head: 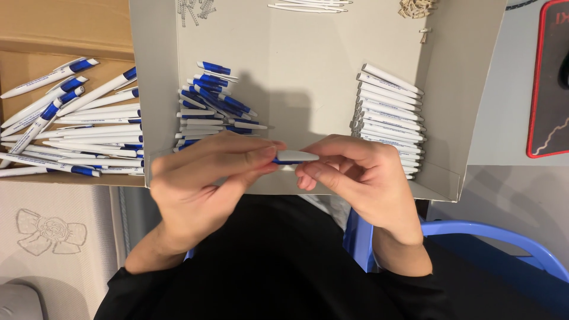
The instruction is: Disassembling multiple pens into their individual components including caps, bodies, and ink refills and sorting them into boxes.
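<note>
Head view: left hand (201, 172) and right hand (361, 175) pinch one white pen part (296, 156) between fingers above the grey box (308, 71) (loose parts piled inside); keeping both pieces straight in line looks wise.

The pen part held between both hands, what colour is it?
White pen part with a blue end, seen in the head view.

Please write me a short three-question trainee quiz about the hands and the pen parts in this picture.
1. True or false: both hands grip the small white and blue plastic pen piece.
2. Which pile lies nearer the right hand? A) stack of white plastic barrels B) heap of blue and white pen parts
3. Where do the finished white and blue pens lie?

Key: 1 true. 2 A. 3 In the brown cardboard box, beyond the left hand, outside the grey cardboard tray.
</note>
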